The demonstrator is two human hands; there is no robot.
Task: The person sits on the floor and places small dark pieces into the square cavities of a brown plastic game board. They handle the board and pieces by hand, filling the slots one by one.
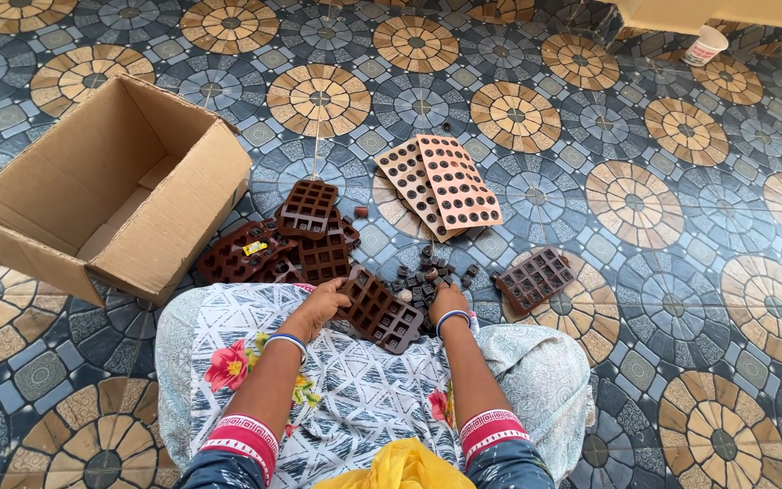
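On the patterned tile floor (590, 299) we sit, left hand (323, 303) clasping a brown mould (377, 312) on our lap; right hand (448, 301) rests curled by loose chocolates (423, 276), grip unclear. Tilt the mould and pieces may spill onto tiles.

The right hand (448, 300) is covering part of the pile of small dark pieces (424, 274), so its fingertips and any grasp are staying unreadable. The white cup (704, 44) is showing too small to tell its contents, and the picture's left edge is cutting off the cardboard box (106, 186).
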